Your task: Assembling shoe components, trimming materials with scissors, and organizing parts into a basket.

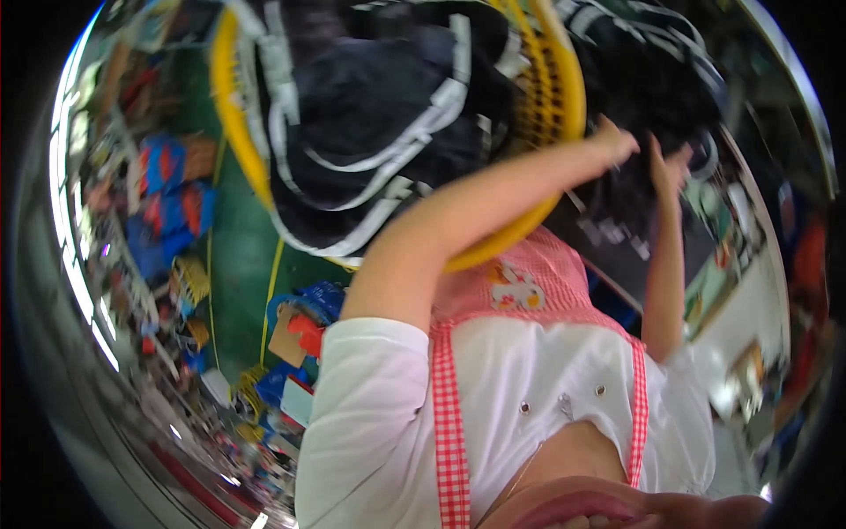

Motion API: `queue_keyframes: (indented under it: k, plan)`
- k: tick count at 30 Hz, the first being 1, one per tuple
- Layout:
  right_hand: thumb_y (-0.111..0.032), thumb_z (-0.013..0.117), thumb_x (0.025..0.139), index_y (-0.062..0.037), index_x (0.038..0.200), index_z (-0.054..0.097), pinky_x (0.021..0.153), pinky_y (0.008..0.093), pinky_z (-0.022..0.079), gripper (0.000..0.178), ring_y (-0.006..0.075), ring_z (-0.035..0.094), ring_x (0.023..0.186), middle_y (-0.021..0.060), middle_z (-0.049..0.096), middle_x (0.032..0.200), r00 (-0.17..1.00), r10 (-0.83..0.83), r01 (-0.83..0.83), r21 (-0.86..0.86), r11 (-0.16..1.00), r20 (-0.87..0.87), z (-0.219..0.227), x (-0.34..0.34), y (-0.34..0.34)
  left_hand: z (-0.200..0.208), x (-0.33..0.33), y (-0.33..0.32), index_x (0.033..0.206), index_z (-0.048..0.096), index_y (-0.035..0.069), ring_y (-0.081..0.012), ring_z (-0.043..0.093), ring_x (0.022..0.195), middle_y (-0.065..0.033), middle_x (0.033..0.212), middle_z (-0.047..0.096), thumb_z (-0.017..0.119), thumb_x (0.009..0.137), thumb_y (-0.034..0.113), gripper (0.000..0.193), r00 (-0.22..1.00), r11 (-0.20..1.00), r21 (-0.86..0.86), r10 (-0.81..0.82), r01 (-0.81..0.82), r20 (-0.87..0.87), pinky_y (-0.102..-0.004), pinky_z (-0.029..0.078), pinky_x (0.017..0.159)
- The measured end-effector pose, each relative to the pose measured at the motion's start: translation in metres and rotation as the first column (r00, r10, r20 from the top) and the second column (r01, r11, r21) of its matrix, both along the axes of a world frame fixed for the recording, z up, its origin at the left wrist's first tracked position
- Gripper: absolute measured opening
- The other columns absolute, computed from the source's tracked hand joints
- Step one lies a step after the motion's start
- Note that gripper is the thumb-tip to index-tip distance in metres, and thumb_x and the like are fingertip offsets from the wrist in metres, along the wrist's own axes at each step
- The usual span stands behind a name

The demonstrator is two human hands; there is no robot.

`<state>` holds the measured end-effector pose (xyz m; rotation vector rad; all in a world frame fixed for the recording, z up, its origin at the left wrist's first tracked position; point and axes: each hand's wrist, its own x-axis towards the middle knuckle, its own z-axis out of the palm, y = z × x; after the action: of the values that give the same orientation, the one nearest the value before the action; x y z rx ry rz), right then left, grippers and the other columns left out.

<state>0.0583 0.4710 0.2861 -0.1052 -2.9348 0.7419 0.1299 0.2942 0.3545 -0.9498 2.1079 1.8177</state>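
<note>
My left arm reaches across my front, over the rim of a yellow plastic basket [571,84]. At the basket's right side my left hand [614,145] is closed at the edge of black fabric [621,189] that hangs below it; motion blur hides the exact grip. Just to the right is my right hand [670,169], its thumb and finger spread apart in front of the dark cloth. A heap of black pieces with white stripes [648,66] lies beyond both hands. More black cloth with white bands [379,106] fills the basket.
A dark tabletop [617,256] lies under the hands, beside a pale board or panel [749,291] at the right. On the left, blue and red bundles [172,189] and blue containers [322,300] stand by a green floor [242,291] with yellow lines.
</note>
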Motion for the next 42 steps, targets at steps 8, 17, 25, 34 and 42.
queue_keyframes:
  k: [8,17,25,34,42]
  plan:
    - [-0.049,0.066,0.081,0.0055,0.122,0.043,0.094,0.0348,0.035,0.072,0.0266,0.043,0.109,0.0212,0.046,0.115,0.82,0.394,-0.391,-0.096,0.915,0.414,0.034,-0.037,0.12,0.165,0.096,-0.073,0.129,0.051,0.004,-0.0166,0.054,0.114,-0.0112,0.121,0.059,0.059,0.089,0.017,0.043,0.717,0.596,0.415,-0.469,0.688,-0.515,-0.0299,0.041,0.097]
    - [-0.028,0.057,0.093,-0.0056,0.092,0.065,0.058,0.0166,0.035,0.023,0.0035,0.048,0.065,-0.0052,0.055,0.071,0.759,0.609,-0.438,-0.51,0.741,0.232,0.217,0.03,-0.049,0.174,0.243,-0.304,0.122,0.054,0.002,-0.0261,0.054,0.114,-0.0134,0.122,0.059,0.064,0.083,0.014,0.042,0.731,0.291,-0.7,-0.005,-0.652,-0.682,-0.0357,0.037,0.1]
    - [-0.055,0.054,0.087,0.0003,0.12,0.056,0.089,0.031,0.044,0.065,0.0253,0.058,0.107,0.0126,0.062,0.115,0.517,0.834,-0.845,-0.268,0.463,-0.191,0.158,0.025,-0.3,0.08,0.263,-0.34,0.116,0.052,-0.001,-0.0239,0.059,0.101,-0.0144,0.109,0.061,0.056,0.08,0.005,0.036,0.829,0.778,-0.394,0.277,-0.49,-0.486,-0.0317,0.042,0.092]
    - [-0.06,0.063,0.073,-0.0042,0.109,0.056,0.097,0.0617,0.026,0.067,0.0318,0.049,0.113,0.0156,0.055,0.114,0.305,0.927,-0.918,0.191,0.348,-0.22,0.16,0.209,-0.328,0.003,0.333,-0.364,0.134,0.042,-0.002,-0.0248,0.046,0.123,-0.0157,0.131,0.05,0.06,0.086,0.013,0.054,0.785,0.743,-0.453,0.153,-0.492,-0.6,-0.0322,0.032,0.104]
    - [-0.041,0.052,0.088,-0.0174,0.117,0.055,0.091,0.049,0.038,0.037,0.0299,0.053,0.108,0.0129,0.057,0.11,0.504,0.848,-0.862,-0.041,0.505,-0.161,0.15,0.118,-0.311,0.084,0.292,-0.326,0.139,0.036,-0.001,-0.0267,0.031,0.135,-0.0171,0.143,0.037,0.064,0.085,0.02,0.064,0.661,0.721,-0.291,0.299,-0.629,-0.688,-0.0357,0.024,0.11]
